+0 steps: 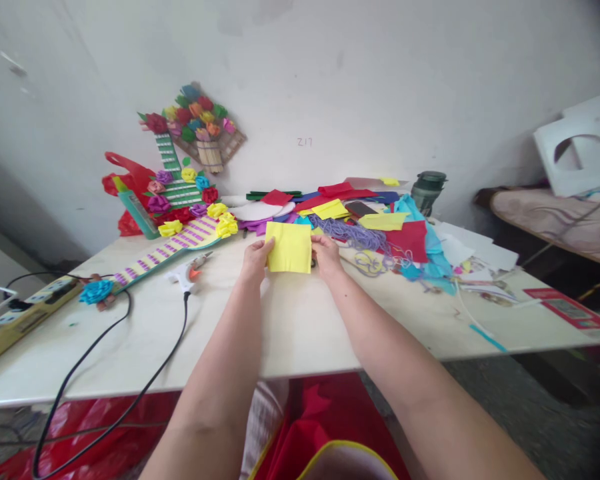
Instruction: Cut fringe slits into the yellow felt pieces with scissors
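Note:
Both my hands hold a yellow square of paper (289,248) upright over the middle of the white table (300,327). My left hand (255,260) pinches its left edge and my right hand (326,257) pinches its right edge. Behind the paper lies a heap of coloured paper sheets (360,207) in red, yellow, blue and purple, with tangled purple cord (345,232). A white glue gun (189,272) lies just left of my left hand, its black cable trailing off the table's front edge.
Paper-flower crafts (180,193) stand at the back left, one hanging on the wall (205,127). A power strip (25,310) lies at the far left. A dark green jar (427,190) stands at the back right. A bed (555,220) is at the right.

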`<state>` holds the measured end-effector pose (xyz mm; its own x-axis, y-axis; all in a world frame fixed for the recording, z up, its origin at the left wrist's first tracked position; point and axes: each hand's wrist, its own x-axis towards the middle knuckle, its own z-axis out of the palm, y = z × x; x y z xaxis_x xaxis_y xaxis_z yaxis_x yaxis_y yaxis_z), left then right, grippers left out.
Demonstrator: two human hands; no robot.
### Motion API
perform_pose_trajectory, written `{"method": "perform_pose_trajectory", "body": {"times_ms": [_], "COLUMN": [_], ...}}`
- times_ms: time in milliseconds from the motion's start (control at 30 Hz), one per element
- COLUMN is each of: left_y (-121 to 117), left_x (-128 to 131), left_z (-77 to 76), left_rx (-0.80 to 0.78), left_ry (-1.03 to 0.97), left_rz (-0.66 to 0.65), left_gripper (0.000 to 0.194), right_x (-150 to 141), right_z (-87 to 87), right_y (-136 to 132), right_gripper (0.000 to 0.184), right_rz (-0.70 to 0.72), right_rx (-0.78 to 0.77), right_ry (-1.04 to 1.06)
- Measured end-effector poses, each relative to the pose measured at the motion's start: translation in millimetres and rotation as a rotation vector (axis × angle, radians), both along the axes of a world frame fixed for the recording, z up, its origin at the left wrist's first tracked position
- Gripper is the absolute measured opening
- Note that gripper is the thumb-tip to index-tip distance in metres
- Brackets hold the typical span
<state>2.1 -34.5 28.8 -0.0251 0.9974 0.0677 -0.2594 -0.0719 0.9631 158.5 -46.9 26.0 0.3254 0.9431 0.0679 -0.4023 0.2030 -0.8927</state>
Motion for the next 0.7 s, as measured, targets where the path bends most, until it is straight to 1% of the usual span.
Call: {"method": "perform_pose_trajectory", "body": {"times_ms": [100, 167, 233, 333, 433, 567, 700], "left_y": [1, 2, 2, 1, 0, -1, 0], "left_x": [-1, -1, -1, -2, -1, 1, 1], "left_z": [-1.6, -2.5, -2.8, -2.1, -0.4, 1.3, 0.8], "left_rx": [0.0, 0.002, 0.002, 0.006, -0.001, -0.013, -0.017], "left_ry": [-0.012, -0.009, -0.002, -0.003, -0.004, -0.012, -0.022], "left_rz": [-0.006, -0.002, 0.002, -0.001, 0.017, 0.021, 0.027], "left_gripper": [0.039, 0.039, 0.039, 0.04, 0.04, 0.039, 0.037], "right_x": [1, 2, 1, 0, 1, 5, 7], "right_z": [-1.1, -2.2, -4.0, -9.1, -15.5, -21.5, -23.3], "right_y": [0, 0, -1, 0, 5, 12, 15], "right_gripper": [0.012, 0.02, 0.027, 0.029, 0.028, 0.025, 0.024], "right_rz": [0.063, 0.104, 0.126, 0.127, 0.069, -0.056, -0.126], "right_rx": [0.011, 0.024, 0.047, 0.047, 0.017, 0.04, 0.06], "right_ry": [0.073, 0.082, 0.007, -0.161, -0.237, -0.28, -0.329]}}
